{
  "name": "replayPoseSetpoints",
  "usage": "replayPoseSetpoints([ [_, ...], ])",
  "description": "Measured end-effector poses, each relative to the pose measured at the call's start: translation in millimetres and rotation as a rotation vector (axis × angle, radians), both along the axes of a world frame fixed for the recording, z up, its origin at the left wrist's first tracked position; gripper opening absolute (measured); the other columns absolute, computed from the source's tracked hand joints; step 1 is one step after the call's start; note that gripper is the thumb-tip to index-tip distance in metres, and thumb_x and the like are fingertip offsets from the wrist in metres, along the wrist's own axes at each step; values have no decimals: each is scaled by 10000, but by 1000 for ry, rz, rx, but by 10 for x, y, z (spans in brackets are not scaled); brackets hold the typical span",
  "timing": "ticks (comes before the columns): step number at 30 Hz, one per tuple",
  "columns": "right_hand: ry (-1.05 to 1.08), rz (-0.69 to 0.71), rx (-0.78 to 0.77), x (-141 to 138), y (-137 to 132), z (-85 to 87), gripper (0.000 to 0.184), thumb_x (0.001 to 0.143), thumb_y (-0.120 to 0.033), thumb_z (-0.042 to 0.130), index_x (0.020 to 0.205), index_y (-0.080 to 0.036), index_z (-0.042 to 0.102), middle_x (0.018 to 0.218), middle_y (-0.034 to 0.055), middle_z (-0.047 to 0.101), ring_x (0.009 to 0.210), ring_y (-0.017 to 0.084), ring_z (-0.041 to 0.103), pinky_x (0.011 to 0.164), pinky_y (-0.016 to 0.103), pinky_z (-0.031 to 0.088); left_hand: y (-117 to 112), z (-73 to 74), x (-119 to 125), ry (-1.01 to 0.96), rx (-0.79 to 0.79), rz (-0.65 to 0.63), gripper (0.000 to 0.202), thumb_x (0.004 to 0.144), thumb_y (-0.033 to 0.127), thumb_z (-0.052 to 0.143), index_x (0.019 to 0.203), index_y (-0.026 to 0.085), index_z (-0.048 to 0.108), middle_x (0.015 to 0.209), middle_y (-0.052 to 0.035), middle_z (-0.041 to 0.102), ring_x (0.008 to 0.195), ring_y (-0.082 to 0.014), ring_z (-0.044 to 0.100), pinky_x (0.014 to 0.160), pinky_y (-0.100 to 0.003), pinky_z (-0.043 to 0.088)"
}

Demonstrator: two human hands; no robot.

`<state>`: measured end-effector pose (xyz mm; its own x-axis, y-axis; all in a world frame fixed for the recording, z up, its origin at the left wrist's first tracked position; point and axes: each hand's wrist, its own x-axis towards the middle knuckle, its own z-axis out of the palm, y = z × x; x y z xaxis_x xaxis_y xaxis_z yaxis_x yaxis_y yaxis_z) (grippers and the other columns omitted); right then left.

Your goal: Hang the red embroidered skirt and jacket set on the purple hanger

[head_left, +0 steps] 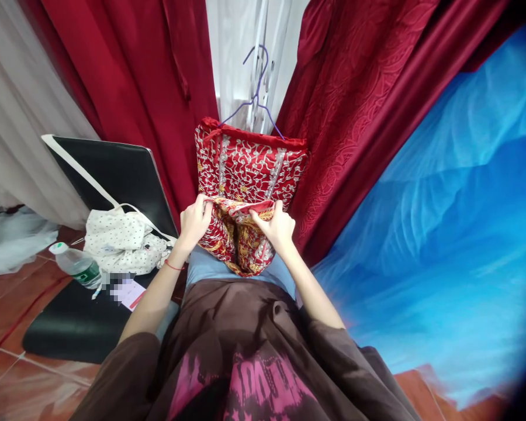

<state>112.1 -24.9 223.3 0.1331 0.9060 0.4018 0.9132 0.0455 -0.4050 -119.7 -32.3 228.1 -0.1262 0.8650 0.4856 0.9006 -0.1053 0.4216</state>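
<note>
A red garment with silver and gold embroidery (252,166) hangs from a thin purple hanger (258,88) in front of me. Its lower part is lifted and folded toward my body. My left hand (196,221) grips the lifted edge on the left, fingers closed over the cloth. On the right, my right hand (277,227) pinches the same edge, thumb pointing inward. Between the hands the cloth sags open, showing gold-patterned folds. The hidden fingertips are behind the fabric.
Red curtains (144,76) hang behind on both sides. To my right spreads blue sheer fabric (442,234). At left, a black chair (79,327) bears a plastic bottle (76,264), a white dotted cloth bag (118,240) and a pink-white card (134,293).
</note>
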Motion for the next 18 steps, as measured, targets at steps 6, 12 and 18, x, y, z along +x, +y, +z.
replayPoseSetpoints([
  [6,-71,-50,-11,143,60,46,395,828,-480,672,1050,-169,571,936,149,730,833,281,694,744,334,440,-346,382,-206,81,192,71,253,952,422,498,979,245,676,842,-25,751,818,-215,719,668,-262,403],
  [12,131,82,152,380,200,155,243,792,-209,554,1000,-203,680,1059,83,744,949,258,671,846,343,466,-653,713,-323,54,280,40,219,874,465,627,940,276,715,851,9,752,784,-184,691,712,-257,453],
  [18,356,341,271,215,597,588,294,829,-247,457,982,-180,700,954,70,741,849,230,637,810,334,485,30,838,-368,-58,286,120,324,945,435,509,1132,226,672,1130,-113,720,1133,-314,655,1000,-414,463],
])
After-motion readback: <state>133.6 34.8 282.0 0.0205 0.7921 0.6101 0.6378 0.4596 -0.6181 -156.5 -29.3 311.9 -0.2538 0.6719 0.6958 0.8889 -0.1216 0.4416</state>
